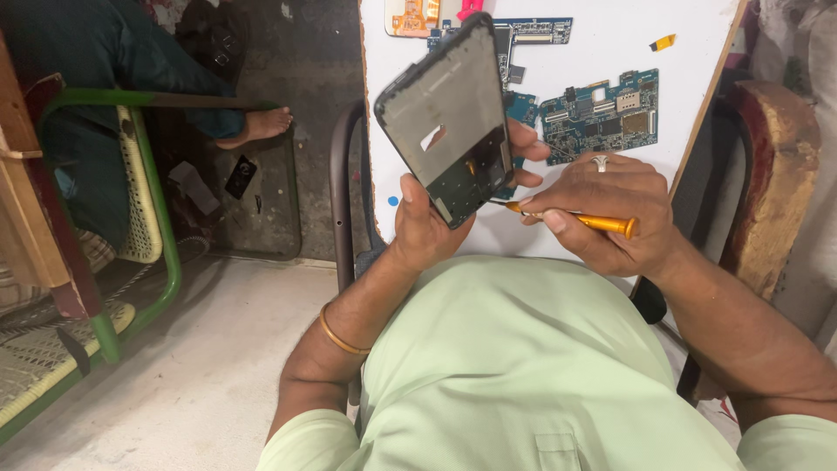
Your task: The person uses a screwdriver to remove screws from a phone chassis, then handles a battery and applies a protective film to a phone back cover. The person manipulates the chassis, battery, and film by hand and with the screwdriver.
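Observation:
My left hand [427, 222] grips an opened dark phone frame [446, 122] and holds it tilted upright over the white tabletop [610, 44]. Its grey inner plate faces me, with a small cut-out near the middle. My right hand [610, 214], with a ring on one finger, holds an orange-handled screwdriver [584, 221]. The tip of the tool touches the frame's lower right corner. A blue circuit board [602, 115] lies on the table just beyond my right hand.
A second blue board [534, 31], an orange part [410, 17], a pink piece [469, 9] and a small orange piece [663, 42] lie at the table's far side. To the left stand a green-framed chair [148, 201] and another person's bare foot [261, 125].

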